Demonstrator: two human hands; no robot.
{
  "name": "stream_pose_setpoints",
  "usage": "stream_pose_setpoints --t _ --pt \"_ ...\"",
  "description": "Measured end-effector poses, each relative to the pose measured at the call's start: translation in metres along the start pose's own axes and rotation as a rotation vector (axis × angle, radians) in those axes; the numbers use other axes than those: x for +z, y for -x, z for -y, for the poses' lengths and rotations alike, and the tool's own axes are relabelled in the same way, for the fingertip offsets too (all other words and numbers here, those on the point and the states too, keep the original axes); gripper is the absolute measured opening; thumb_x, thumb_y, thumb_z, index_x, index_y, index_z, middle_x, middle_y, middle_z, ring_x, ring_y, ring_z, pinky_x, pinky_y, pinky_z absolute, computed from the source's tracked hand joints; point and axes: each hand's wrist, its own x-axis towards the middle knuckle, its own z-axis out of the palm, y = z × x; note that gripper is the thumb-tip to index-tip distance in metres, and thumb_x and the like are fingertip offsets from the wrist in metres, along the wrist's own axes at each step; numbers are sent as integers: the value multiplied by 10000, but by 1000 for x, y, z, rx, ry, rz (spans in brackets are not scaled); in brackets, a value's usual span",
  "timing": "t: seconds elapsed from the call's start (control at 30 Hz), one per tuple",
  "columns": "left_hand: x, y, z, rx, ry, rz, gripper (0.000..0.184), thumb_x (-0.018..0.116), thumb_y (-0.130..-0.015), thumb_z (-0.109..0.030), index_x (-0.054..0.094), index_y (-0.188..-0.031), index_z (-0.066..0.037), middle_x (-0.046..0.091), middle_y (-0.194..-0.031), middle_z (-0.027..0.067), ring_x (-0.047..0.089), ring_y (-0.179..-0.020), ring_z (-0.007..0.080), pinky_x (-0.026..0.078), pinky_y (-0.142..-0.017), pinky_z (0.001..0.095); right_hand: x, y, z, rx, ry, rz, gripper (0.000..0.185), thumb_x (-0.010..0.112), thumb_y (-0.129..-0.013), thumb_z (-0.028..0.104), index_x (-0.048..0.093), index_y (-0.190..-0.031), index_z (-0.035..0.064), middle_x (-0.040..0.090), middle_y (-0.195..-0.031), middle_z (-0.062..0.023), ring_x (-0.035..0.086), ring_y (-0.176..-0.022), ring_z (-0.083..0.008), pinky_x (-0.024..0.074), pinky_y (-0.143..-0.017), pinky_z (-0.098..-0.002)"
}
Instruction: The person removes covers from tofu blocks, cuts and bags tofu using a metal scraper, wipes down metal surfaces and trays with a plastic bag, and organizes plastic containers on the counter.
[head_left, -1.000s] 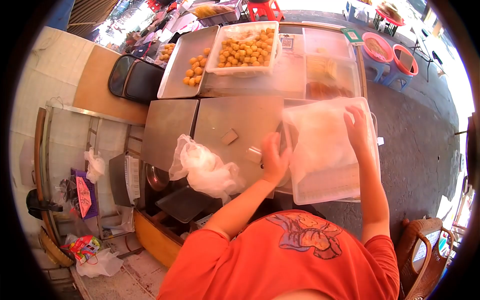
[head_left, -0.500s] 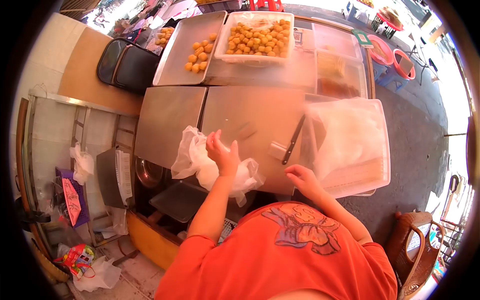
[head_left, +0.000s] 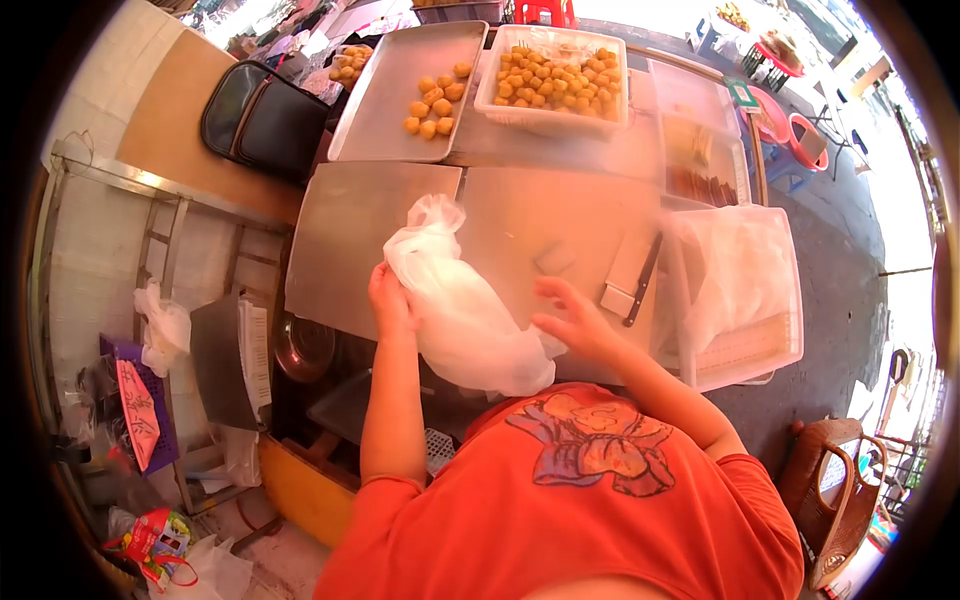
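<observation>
Head view: left hand (head_left: 392, 300) grips a white bag (head_left: 455, 315); right hand (head_left: 575, 320), fingers parted, beside it.

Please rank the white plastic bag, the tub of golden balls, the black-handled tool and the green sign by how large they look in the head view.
1. White plastic bag and tub: too alike to rank; the bag is nearer the camera.
2. Black-handled tool.
3. Green sign.

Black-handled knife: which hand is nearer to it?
Right. The right hand is beside the black-handled knife, not touching it; the left hand is farther away, at the white plastic bag.
</observation>
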Motion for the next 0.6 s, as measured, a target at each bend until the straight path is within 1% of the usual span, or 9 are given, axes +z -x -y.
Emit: stream_pose_setpoints --t 0.1,0.13,0.17,0.2,0.3,0.33,0.43,0.53,0.6 --pt "41 26 -5 -194 84 400 279 434 -913 -153 519 -1115 19 602 -1038 155 616 -925 244 531 -768 377 23 -5 22 -257 173 -114 720 690 -724 217 304 -1304 33 495 -1192 -176 503 -1081 -277 402 -903 -353" --pt "52 40 5 -260 16 471 279 416 -921 -146 526 -1125 9 608 -1034 128 616 -914 219 517 -798 340 26 -7 29 -276 156 -84 767 700 -711 200 266 -1321 34 477 -1208 -183 494 -1095 -287 401 -908 -355" --pt "75 68 2 -373 79 546 270 446 -913 -138 535 -1124 7 614 -1012 96 611 -895 174 492 -814 277 32 -7 28 -216 -42 -81 726 694 -703 145 300 -1302 31 499 -1182 -167 506 -1078 -260 410 -895 -341" --pt "71 69 17 -449 -90 693 243 483 -899 -125 549 -1096 0 614 -989 59 598 -851 126 476 -771 237 38 -7 28 -159 -242 -91 689 687 -695 90 335 -1284 29 520 -1155 -151 519 -1062 -233 419 -882 -326" --pt "78 59 29 -279 -205 685 240 529 -876 -155 535 -1056 4 600 -957 51 571 -825 113 463 -742 245 23 -2 -7 60 -474 -217 506 641 -707 19 465 -1181 7 586 -1028 -97 548 -966 -154 436 -828 -277" --pt "83 52 38 -118 -292 582 264 551 -867 -200 538 -1038 1 599 -931 58 568 -802 118 460 -725 229 13 6 -9 93 -395 -323 421 619 -714 10 512 -1121 -2 601 -974 -75 550 -920 -128 439 -801 -259" --pt "70 4 86 -337 -378 292 375 591 -839 -308 523 -1054 -9 595 -910 76 577 -817 158 458 -745 291 -19 39 -14 153 -169 -547 303 563 -737 -1 575 -1039 -17 620 -911 -56 560 -852 -108 443 -765 -246" --pt "74 -12 143 -804 -286 86 437 619 -802 -397 510 -1059 -61 583 -880 80 577 -807 209 444 -747 377 -36 70 -9 178 -179 -669 303 557 -740 13 575 -1041 -19 622 -930 -56 560 -852 -108 445 -756 -251" --pt "84 -8 171 -868 -189 165 446 632 -778 -438 505 -1037 -98 573 -867 75 570 -796 223 429 -742 410 -39 81 -7 156 -172 -731 307 558 -740 17 574 -1044 -20 621 -931 -50 558 -852 -107 444 -760 -252"
